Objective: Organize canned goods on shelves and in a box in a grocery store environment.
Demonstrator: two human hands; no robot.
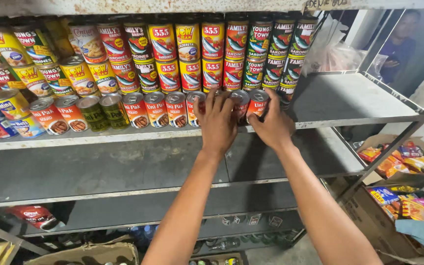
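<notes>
Head view: on a metal shelf point(349, 100) stacked with tins, the left hand point(217, 122) spreads flat over a red can point(196, 105) in the near row, while the right hand point(273, 125) grips another red can point(257, 103). Seemingly mid-arranging; sliding the cans flush would need gentle pushes.

Both bare forearms reach up and forward, converging until the left hand point(217, 122), back toward the camera with fingers spread and curled forward, sits just beside the right hand point(272, 125), whose fingers also curl forward in a loose grip.
</notes>
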